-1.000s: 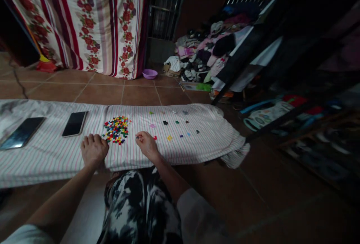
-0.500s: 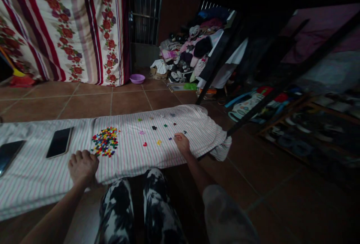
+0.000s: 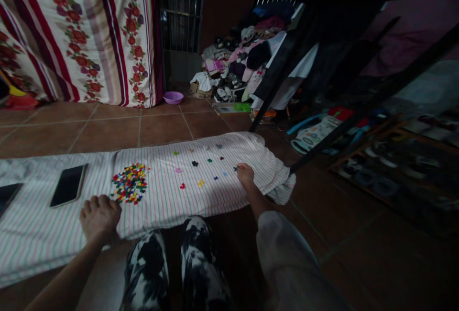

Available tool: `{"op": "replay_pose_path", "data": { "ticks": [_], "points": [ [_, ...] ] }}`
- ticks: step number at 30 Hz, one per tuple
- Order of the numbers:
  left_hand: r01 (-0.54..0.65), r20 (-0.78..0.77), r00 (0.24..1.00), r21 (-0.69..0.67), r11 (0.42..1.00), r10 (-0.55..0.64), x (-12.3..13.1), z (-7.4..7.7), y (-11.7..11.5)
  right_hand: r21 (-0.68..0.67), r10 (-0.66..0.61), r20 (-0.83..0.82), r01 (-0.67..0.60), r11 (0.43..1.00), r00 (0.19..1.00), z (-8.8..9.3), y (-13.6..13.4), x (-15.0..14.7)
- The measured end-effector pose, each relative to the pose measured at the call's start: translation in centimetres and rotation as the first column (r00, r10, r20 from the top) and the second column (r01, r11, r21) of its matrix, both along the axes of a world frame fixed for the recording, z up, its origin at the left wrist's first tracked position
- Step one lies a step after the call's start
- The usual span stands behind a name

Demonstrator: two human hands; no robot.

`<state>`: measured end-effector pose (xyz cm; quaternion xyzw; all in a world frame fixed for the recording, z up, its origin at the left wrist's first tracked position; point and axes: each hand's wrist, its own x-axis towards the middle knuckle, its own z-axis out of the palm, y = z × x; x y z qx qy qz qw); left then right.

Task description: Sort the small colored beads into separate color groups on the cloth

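My right hand [image 3: 245, 173] is near the right end of the striped cloth [image 3: 168, 205]. Its thumb and fingers are pinched together at a small dark grey piece [image 3: 235, 168]. Just left of it lie a light blue piece [image 3: 224, 173] and a dark blue piece [image 3: 215, 178]. Further left are a yellow cluster [image 3: 201, 183], a red one [image 3: 182, 186] and a black one [image 3: 194, 163]. My left hand [image 3: 99, 214] rests palm down on the cloth, its fingers bent slightly, beside a heap of small multicoloured pieces [image 3: 129, 183].
A phone [image 3: 69, 185] lies left of the heap, with a second dark device [image 3: 7, 197] at the left edge. Beyond the cloth are a purple basin [image 3: 173, 97] and a pile of clothes [image 3: 244, 57]. A dark slanted post [image 3: 276, 93] stands behind the right end.
My right hand has moved right to the dark grey piece. A light blue piece now shows where that hand was. My left hand stays beside the heap; the view has shifted slightly.
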<state>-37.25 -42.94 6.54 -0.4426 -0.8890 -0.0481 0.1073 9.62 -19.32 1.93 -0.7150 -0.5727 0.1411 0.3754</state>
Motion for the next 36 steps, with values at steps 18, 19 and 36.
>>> {"op": "replay_pose_path", "data": {
  "ticks": [18, 19, 36],
  "points": [
    [-0.006, 0.05, 0.999, -0.016, 1.0, 0.007, -0.2, 0.0, 0.3, -0.115, 0.125, 0.116, -0.111, 0.987, 0.985, -0.6, 0.5, -0.1],
    [-0.005, 0.051, 0.999, -0.01, 1.0, 0.006, -0.2, 0.0, 0.3, -0.108, 0.151, 0.137, -0.137, 0.985, 0.979, -0.6, 0.5, -0.1],
    [0.002, 0.1, 0.995, 0.027, 1.0, -0.004, -0.3, -0.1, 0.2, 0.085, 0.241, 0.2, -0.262, 0.961, 0.95, -1.3, -0.2, 0.1]
  ]
}}
